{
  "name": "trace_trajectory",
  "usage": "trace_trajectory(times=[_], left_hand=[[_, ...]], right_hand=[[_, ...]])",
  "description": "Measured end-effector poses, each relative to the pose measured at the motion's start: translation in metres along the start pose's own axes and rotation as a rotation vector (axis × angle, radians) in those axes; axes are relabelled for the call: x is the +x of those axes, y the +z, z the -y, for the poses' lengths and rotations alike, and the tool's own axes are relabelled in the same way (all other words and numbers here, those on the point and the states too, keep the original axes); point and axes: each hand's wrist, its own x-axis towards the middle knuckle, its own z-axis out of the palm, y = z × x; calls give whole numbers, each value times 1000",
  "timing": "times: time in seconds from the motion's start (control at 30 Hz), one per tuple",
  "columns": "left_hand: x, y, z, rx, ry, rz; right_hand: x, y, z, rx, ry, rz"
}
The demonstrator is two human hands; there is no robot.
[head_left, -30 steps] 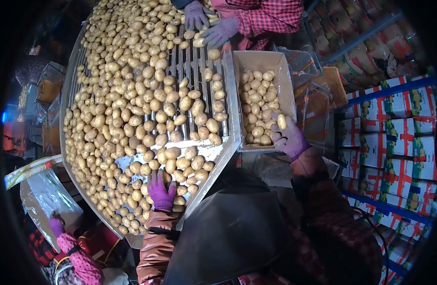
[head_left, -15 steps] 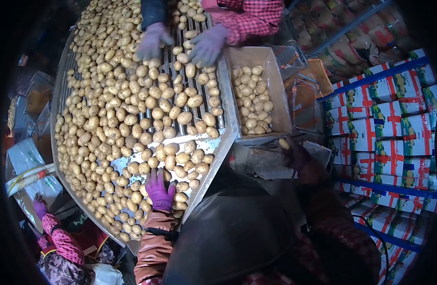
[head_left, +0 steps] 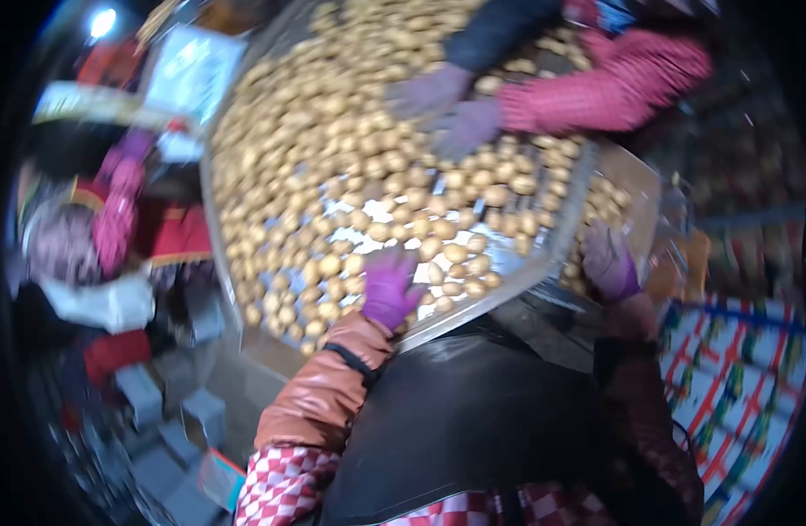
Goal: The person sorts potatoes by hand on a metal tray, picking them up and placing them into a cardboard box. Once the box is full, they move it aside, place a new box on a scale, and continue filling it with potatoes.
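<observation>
My left hand [head_left: 390,285], in a purple glove, lies with fingers spread on potatoes [head_left: 331,266] near the front edge of the metal sorting table [head_left: 473,313]. No potato shows in its grasp. My right hand [head_left: 609,260], gloved in greyish purple, is over the near end of an open carton [head_left: 641,186] beside the table. Its fingers look stretched out over the potatoes [head_left: 603,200] inside, though the picture is blurred. What lies under its palm is hidden.
Across the table, a co-worker's two gloved hands [head_left: 447,110] are among the potatoes. Another person in a pink sleeve [head_left: 118,215] is at the left. Printed cartons [head_left: 736,386] are stacked at the right, and grey boxes [head_left: 140,394] stand on the floor at lower left.
The view has swung left. My right hand, which held a potato beside the carton, is now over the carton's potatoes. The co-worker's hands have moved closer together over the table.
</observation>
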Motion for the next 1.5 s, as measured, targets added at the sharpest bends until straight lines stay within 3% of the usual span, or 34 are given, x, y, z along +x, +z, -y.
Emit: trace_trajectory(times=[0.03, 0.07, 0.13, 0.2, 0.23, 0.3, 0.33, 0.43, 0.5, 0.53, 0.67, 0.7, 0.77, 0.8, 0.83, 0.9, 0.93, 1.0, 1.03, 1.1, 1.2, 1.23, 1.3, 1.37, 1.4, 1.5], left_hand=[[-8, -6, -11, 53, 38, -59], [-36, -7, 6, 128, -37, -62], [-72, -1, 44, 217, -175, -34], [-108, -20, 61, 204, -399, -37], [-127, -25, 67, 156, -463, -149], [-145, -32, 69, 316, -688, -149], [-143, -33, 66, 216, -792, -253], [-97, -26, 47, -98, -620, 21], [-99, -12, 34, 145, -138, -5], [-105, -16, 45, 121, -135, -87], [-130, -43, 70, 265, -534, -259], [-125, -48, 71, 279, -579, -330], [-102, -53, 72, 307, -660, -467], [-78, -56, 79, 299, -567, -524], [-54, -70, 79, 109, -565, -367], [0, -58, 109, 136, -286, -544], [28, -51, 127, 70, -331, -481], [70, -55, 135, 100, -484, -340], [83, -49, 133, 181, -541, -288], [73, -34, 129, 59, -454, -251], [-4, -40, 126, 138, -303, -147], [-29, -40, 122, 223, -293, -87], [-61, -58, 105, 119, -460, -112], [-72, -70, 115, 72, -514, -135], [-74, -72, 115, 44, -543, -147], [-44, -91, 136, 138, -647, -458]], right_hand=[[17, 12, -32, 2, 99, -21], [47, 66, -61, -703, 191, 80], [73, 138, -97, -1201, 321, 57], [92, 170, -109, -785, 580, -192], [101, 167, -110, -830, 565, -161], [116, 153, -115, -909, 524, -105], [126, 151, -120, -1031, 462, -140], [160, 140, -154, -1194, 176, -27], [179, 146, -174, -1278, 97, 39], [187, 155, -174, -1512, 15, 100], [220, 147, -160, -2072, -453, 191], [221, 154, -159, -2215, -448, 105], [219, 135, -185, -2207, -89, 267], [196, 156, -206, -2400, -193, 303], [189, 162, -220, -2436, -92, 419], [190, 168, -229, -2405, 102, 639], [195, 171, -230, -2337, 192, 734], [201, 186, -231, -2228, 156, 892], [202, 186, -231, -2136, 16, 946], [213, 184, -226, -1920, -156, 909], [252, 198, -210, -1655, -187, 628], [256, 211, -199, -1590, -112, 358], [290, 177, -186, -1835, -421, 311], [299, 172, -181, -2028, -395, 94], [292, 165, -189, -2120, -403, 153], [244, 171, -235, -2263, -422, 437]])
